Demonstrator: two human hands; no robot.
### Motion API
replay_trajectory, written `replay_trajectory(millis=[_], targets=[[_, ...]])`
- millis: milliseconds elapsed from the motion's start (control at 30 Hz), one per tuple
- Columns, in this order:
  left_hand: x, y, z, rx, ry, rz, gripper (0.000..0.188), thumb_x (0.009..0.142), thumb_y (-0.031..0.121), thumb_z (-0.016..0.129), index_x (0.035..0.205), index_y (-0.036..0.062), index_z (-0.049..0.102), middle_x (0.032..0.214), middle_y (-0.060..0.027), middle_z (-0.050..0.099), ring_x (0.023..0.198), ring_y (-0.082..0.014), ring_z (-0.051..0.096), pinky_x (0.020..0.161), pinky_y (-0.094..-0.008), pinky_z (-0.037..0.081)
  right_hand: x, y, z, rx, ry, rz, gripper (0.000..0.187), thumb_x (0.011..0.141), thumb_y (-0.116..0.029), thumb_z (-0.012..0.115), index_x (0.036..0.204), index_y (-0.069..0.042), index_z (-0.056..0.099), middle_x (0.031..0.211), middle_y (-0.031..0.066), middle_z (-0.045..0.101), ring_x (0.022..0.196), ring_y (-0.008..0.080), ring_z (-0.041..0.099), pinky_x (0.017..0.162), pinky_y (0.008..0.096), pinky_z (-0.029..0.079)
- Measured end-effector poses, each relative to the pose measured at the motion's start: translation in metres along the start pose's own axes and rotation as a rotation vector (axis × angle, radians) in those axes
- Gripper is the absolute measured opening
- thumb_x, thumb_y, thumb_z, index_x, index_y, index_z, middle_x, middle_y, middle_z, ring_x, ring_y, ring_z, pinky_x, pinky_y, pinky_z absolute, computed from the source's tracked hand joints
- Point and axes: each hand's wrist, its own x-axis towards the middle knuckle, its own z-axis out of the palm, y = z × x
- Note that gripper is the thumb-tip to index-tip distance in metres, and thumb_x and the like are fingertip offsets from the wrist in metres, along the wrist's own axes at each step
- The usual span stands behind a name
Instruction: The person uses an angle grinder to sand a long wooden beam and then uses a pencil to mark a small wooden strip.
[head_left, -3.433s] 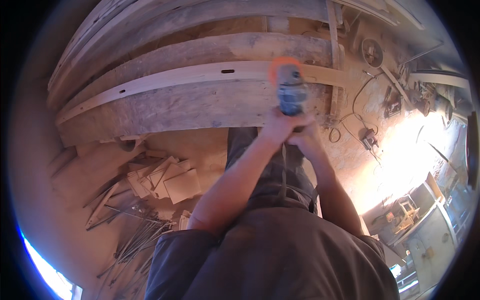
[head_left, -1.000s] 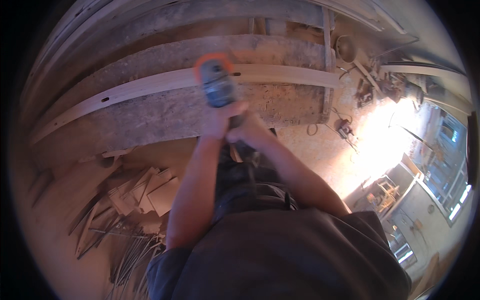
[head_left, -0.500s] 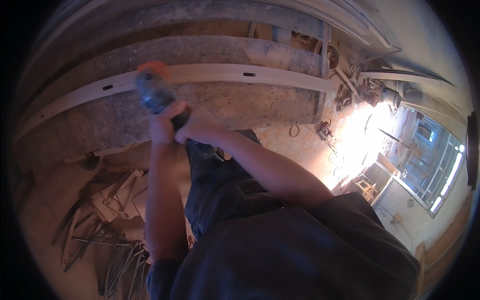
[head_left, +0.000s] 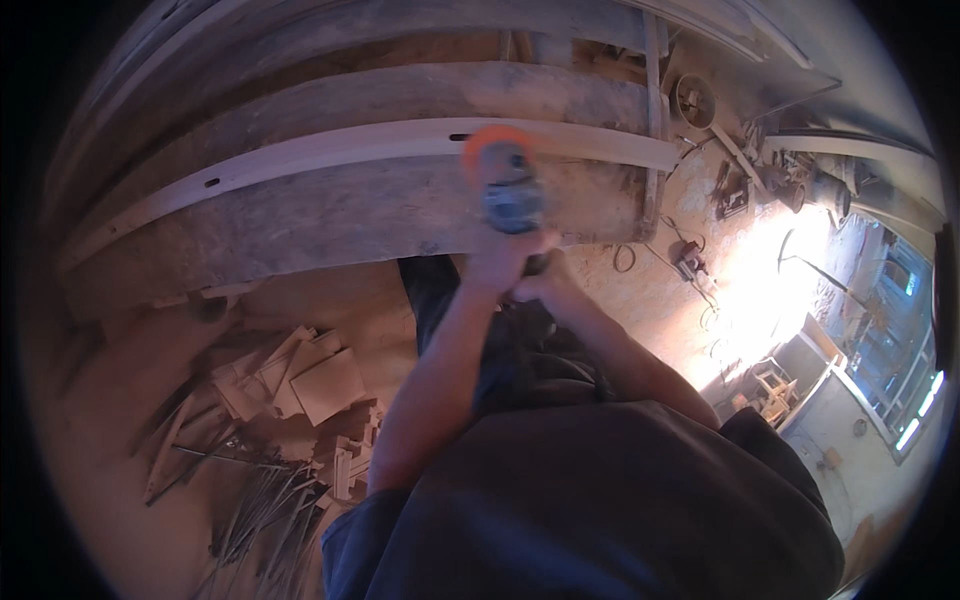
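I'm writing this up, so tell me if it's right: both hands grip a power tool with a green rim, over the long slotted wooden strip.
Not green: the head view shows an orange rim on the power tool. The rest stands.

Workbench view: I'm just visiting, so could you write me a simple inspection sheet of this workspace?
Surface: bench of worn grey planks.
Job's things: pale strip with dark slots, lying along the bench; power tool, blurred, its orange head over the strip, contact unclear.
Clutter: boards and thin rods piled at left.
Hands: left hand and right hand both grip the tool.
Cables: looped cord right of the bench.
Surroundings: bright light patch, window at right.
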Motion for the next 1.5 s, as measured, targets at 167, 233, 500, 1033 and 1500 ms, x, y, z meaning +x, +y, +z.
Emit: replay_trajectory(millis=[167,233,500,1033,1500], targets=[[0.003,0.021,-0.055,-0.289,0.011,-0.117,0.019,0.074,0.011,0.077,0.089,0.0005,0.073,0.085,-0.0081,0.07,0.077,-0.0204,0.067,0.072,-0.0345,0.054,0.017,-0.056,0.042,-0.164,-0.14,-0.13,0.053,0.058,-0.015,0.08,0.107,0.0,0.066,0.088,0.0101,0.072,0.083,0.0196,0.07,0.075,0.0318,0.056],[0.004,0.016,-0.042,-0.318,0.026,-0.155,0.017,0.074,0.009,0.077,0.088,-0.0003,0.073,0.085,-0.0086,0.07,0.076,-0.0211,0.068,0.073,-0.0351,0.055,0.022,-0.042,0.03,-0.145,-0.155,-0.113,0.056,0.058,-0.015,0.08,0.11,-0.001,0.066,0.088,0.0103,0.072,0.085,0.0203,0.07,0.077,0.0319,0.056],[0.011,-0.029,0.119,0.073,-0.132,-0.112,0.026,0.07,0.018,0.084,0.089,0.0031,0.074,0.085,-0.0062,0.071,0.076,-0.0172,0.067,0.072,-0.0355,0.055,-0.031,0.022,-0.111,0.127,0.114,-0.054,0.044,0.057,-0.009,0.076,0.099,0.003,0.068,0.085,0.0101,0.071,0.076,0.0211,0.07,0.071,0.0329,0.056],[0.03,-0.027,0.225,0.119,-0.245,-0.195,0.03,0.07,0.01,0.084,0.095,0.0022,0.071,0.085,-0.0077,0.07,0.074,-0.0204,0.068,0.071,-0.036,0.056,-0.047,0.021,-0.197,0.352,0.203,-0.178,0.037,0.058,-0.003,0.074,0.094,0.004,0.065,0.08,0.0095,0.068,0.07,0.0201,0.067,0.066,0.0334,0.055],[0.044,0.008,0.141,0.104,-0.134,-0.112,0.026,0.069,0.011,0.083,0.09,0.0003,0.071,0.083,-0.01,0.071,0.07,-0.0205,0.068,0.069,-0.0358,0.055,-0.017,-0.02,-0.123,0.265,0.118,-0.131,0.026,0.059,-0.003,0.07,0.084,0.004,0.067,0.074,0.0103,0.069,0.064,0.0211,0.067,0.06,0.0327,0.053]])
